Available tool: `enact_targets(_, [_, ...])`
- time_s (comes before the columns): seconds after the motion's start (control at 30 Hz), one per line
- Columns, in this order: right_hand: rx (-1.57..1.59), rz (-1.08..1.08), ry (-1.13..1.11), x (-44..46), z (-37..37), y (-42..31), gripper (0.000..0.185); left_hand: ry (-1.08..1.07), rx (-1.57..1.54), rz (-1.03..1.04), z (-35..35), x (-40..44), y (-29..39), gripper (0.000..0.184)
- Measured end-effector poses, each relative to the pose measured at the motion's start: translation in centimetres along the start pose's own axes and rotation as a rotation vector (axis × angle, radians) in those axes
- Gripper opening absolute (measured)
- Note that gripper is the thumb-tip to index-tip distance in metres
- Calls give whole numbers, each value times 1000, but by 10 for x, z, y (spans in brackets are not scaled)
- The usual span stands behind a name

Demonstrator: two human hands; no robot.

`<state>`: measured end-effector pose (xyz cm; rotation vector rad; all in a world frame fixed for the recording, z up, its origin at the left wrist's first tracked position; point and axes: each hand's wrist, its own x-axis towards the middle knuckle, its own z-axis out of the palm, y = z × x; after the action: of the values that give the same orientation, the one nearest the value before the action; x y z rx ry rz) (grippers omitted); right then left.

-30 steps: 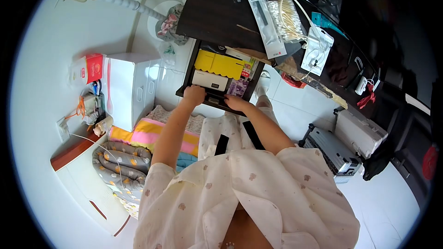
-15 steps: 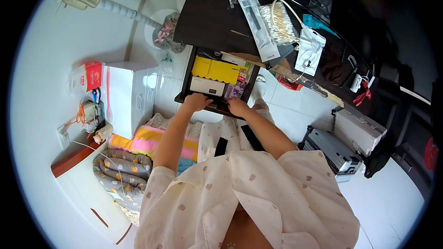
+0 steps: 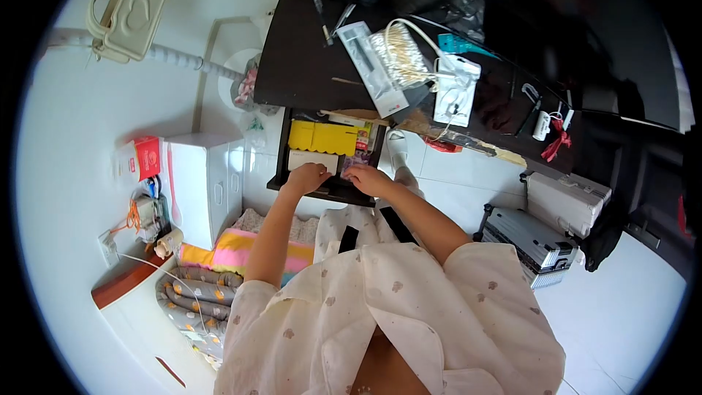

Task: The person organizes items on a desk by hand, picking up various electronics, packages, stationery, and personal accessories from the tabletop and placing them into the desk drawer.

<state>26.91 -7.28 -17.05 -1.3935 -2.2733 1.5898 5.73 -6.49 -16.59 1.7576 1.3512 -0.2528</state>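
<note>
A dark drawer point(image 3: 287, 148) stands pulled out below the desk. Inside it lie a yellow scalloped-edge piece point(image 3: 322, 137), a white box point(image 3: 307, 160) and a purple patterned packet point(image 3: 357, 162). My left hand point(image 3: 308, 178) is over the near edge of the white box, its fingers loosely bent and apart, with nothing seen in them. Close by on the right, my right hand point(image 3: 369, 179) reaches over the drawer's near right corner beside the purple packet. Its fingers are partly spread and appear to hold nothing. Whether either hand touches the contents cannot be made out.
On the dark desktop point(image 3: 292, 66) lie a pack of cotton swabs point(image 3: 401, 55), plastic pouches point(image 3: 457, 91), pens and a cable. A white cabinet point(image 3: 208, 183) stands left, with folded bedding point(image 3: 241, 249) near it. Metallic cases point(image 3: 530, 234) stand on the floor at right.
Both hands have moved from the drawer's front edge to over its contents, nearer each other. The view has shifted, so the desk and drawer appear further left and the drawer lower.
</note>
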Motion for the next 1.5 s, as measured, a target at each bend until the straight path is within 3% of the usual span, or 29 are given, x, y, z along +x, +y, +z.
enact_targets(0.07, [37,-166,124,-14,-39,-20,17,124,-70,27,-33,-8,40,30])
enact_targets(0.13, [33,-204,268,-26,-77,-34,15,262,-516,35,-56,-6,68,20])
enact_targets(0.2, [11,-148,651,-33,-118,-47,16,301,-640,34,-75,1,95,17])
enact_targets(0.27, [-299,-294,931,-27,-163,-56,19,514,-1085,184,-88,20,115,18])
enact_targets(0.3, [-371,-298,1002,-20,-181,-60,23,530,-1283,188,-99,30,130,17])
enact_targets(0.33, [-377,-314,1010,-12,-194,-60,23,544,-1278,203,-104,47,140,17])
enact_targets(0.4, [-588,-135,1063,6,-213,-49,31,761,-1548,261,-108,88,152,23])
enact_targets(0.47, [-645,-77,987,22,-217,-21,31,822,-1261,15,-114,122,160,38])
enact_targets(0.5, [-561,-58,932,27,-220,-14,28,843,-1269,-85,-114,138,165,45])
enact_targets(0.53, [-478,-39,874,30,-224,-8,25,858,-1267,-75,-119,142,169,45])
enact_targets(0.6, [-451,-135,899,30,-232,-1,19,880,-774,-302,-125,147,178,42])
enact_targets(0.63, [-317,-127,913,28,-234,-2,17,888,-775,-302,-127,147,182,42])
enact_targets(0.67, [-184,-120,923,27,-238,-2,16,774,-873,-305,-129,148,183,36])
enact_targets(0.73, [-236,-168,937,22,-243,1,14,537,-1061,-312,-129,145,186,26])
enact_targets(0.87, [-330,-239,843,10,-247,3,14,808,-1071,-233,-112,162,173,18])
enact_targets(1.0, [-362,-224,846,8,-250,12,16,1012,-1070,-133,-137,103,178,10])
enact_targets(1.13, [-392,-285,911,5,-259,-11,18,903,-1534,16,-146,34,168,6])
enact_targets(1.2, [-124,-457,914,6,-256,-35,17,917,-1604,102,-131,23,160,10])
enact_targets(1.23, [172,-303,658,1,-252,-55,18,985,-1752,222,-126,19,165,14])
enact_targets(1.27, [669,-237,396,13,-237,-55,18,1051,-1896,350,-119,15,171,17])
enact_targets(1.37, [582,-299,150,6,-224,-84,20,930,-1974,301,-112,-10,198,26])
enact_targets(1.4, [306,-494,263,-3,-225,-96,18,872,-2010,224,-109,-13,201,29])
enact_targets(1.43, [26,-686,370,-9,-223,-104,16,974,-1878,179,-100,-7,194,32])
enact_targets(1.5, [-3,-710,352,-15,-216,-108,15,991,-1913,232,-85,-3,181,33])
